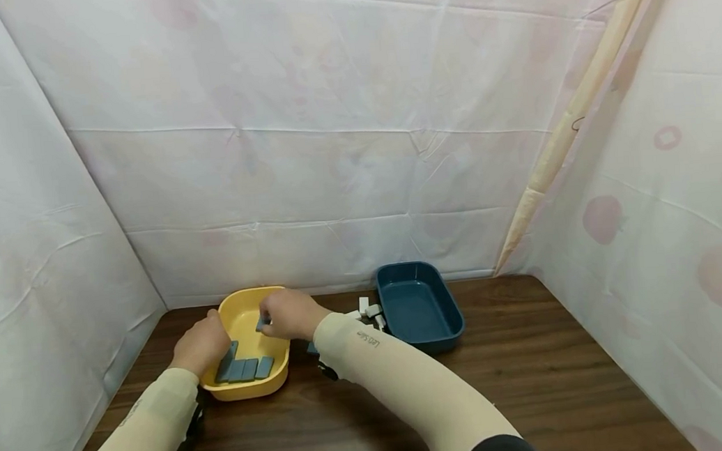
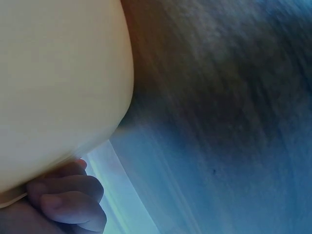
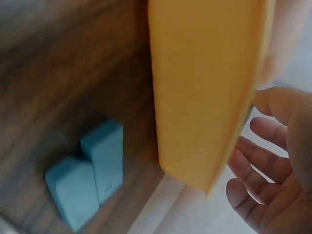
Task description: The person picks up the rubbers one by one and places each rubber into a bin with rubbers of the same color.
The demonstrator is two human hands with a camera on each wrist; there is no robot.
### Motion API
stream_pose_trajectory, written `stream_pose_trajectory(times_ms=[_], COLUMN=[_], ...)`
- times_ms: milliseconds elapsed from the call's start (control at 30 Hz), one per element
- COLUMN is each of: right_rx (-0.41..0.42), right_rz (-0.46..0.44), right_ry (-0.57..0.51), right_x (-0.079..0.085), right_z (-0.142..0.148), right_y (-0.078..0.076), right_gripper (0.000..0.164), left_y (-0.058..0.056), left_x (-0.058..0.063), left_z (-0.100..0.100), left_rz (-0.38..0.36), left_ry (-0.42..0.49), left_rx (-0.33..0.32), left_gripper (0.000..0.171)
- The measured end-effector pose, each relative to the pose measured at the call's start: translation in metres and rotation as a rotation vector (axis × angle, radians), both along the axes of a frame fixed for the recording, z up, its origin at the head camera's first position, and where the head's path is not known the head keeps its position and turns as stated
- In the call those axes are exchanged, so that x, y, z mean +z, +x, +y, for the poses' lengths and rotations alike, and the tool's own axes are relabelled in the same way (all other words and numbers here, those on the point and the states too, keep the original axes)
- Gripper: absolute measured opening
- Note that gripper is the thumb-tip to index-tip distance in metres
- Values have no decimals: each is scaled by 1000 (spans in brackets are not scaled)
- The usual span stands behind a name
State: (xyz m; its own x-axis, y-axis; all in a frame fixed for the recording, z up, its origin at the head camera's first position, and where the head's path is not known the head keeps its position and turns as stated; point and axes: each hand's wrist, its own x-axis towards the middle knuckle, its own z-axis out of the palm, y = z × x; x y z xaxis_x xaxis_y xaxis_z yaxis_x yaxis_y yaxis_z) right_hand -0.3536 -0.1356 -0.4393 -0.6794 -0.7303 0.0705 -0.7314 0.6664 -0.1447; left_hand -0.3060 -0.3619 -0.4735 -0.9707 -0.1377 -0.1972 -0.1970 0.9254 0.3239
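A yellow tray stands at the left of the table. My left hand grips its left rim, fingers curled at the edge in the left wrist view. Inside the tray, several blue-grey rectangular blocks lie in a row along the near side, with another standing out at the left end. My right hand reaches over the right rim and pinches one blue-grey block between thumb and fingers above the tray floor. Most of that block is hidden by the hand. Two blue-grey blocks rest together on the table beside the tray.
A dark blue tray stands farther right, near the back wall. Several small white pieces lie between the two trays, partly behind my right forearm. White printed cloth hangs around the brown wooden table.
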Motion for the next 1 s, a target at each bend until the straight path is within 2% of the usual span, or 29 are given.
stream_pose_trajectory(times_ms=[167,400,700,867,1000], right_rx=[52,22,3,21,40], right_rz=[20,5,-4,46,51], right_ry=[45,74,171,237,245], right_x=[-5,-8,-26,-26,-26], right_z=[-15,-31,-40,-40,-41], right_y=[10,18,20,21,22], right_gripper=[14,25,36,34,33], left_y=[1,2,1,2,3], left_x=[0,0,-3,-3,-2], left_z=[1,3,5,7,5], left_rz=[12,39,46,44,42], left_ry=[12,52,58,56,49], left_rx=[2,15,-3,-4,5], left_gripper=[53,34,34,35,39])
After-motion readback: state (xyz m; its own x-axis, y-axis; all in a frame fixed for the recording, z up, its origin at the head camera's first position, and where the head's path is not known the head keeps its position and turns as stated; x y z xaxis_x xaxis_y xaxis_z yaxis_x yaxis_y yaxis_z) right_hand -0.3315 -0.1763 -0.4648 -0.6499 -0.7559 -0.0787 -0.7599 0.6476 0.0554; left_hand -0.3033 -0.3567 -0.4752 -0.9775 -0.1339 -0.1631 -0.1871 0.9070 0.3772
